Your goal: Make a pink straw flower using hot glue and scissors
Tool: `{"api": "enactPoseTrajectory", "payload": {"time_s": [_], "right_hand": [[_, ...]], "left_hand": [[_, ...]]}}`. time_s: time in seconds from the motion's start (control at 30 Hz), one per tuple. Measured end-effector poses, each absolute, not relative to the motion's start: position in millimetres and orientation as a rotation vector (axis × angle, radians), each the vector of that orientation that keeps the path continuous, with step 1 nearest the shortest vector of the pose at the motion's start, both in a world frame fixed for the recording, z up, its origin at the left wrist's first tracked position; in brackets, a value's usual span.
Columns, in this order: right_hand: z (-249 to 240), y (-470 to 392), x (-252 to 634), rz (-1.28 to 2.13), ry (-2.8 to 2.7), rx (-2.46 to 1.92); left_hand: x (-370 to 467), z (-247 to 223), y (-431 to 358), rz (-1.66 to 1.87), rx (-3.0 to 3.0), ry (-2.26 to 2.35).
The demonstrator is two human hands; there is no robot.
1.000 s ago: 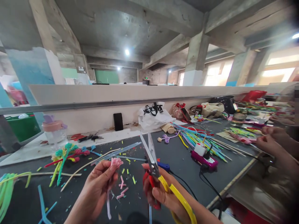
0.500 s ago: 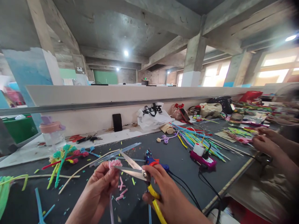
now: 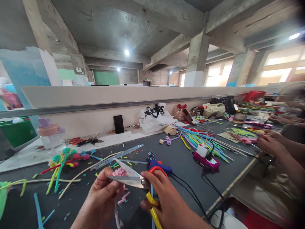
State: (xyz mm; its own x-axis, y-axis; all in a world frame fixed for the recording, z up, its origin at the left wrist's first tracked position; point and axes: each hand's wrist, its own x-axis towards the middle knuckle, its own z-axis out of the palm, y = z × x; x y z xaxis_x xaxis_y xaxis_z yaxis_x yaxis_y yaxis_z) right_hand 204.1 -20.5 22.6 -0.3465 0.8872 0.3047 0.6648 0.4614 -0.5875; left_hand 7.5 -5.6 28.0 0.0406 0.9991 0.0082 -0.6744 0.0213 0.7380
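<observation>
Between the thumb and fingers of my left hand is a pink pipe-cleaner flower, its pale stem hanging below. My right hand is closed on the yellow and red handles of a pair of scissors. The blades stand apart around the pink flower, the lower one passing in front of it and close to my left fingertips. Short pink offcuts lie on the dark table under the blades. A blue glue gun rests just behind the scissors.
Pipe-cleaner flowers and a lidded bottle are at the left. A purple power strip, with cables trailing to the table edge, sits right of a pipe-cleaner bundle. A co-worker's hands work at far right.
The scissor blades have moved left and now straddle the pink flower, where before one tip was at its edge. The flower has turned and sits slightly lower.
</observation>
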Motion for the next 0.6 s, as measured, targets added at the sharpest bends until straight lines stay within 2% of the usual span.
{"api": "enactPoseTrajectory", "payload": {"time_s": [0.6], "right_hand": [[30.5, -24.9, 202.1, 0.602, -2.126, -1.283]], "left_hand": [[15.1, 27.5, -10.5, 1.404, 0.723, 0.648]]}}
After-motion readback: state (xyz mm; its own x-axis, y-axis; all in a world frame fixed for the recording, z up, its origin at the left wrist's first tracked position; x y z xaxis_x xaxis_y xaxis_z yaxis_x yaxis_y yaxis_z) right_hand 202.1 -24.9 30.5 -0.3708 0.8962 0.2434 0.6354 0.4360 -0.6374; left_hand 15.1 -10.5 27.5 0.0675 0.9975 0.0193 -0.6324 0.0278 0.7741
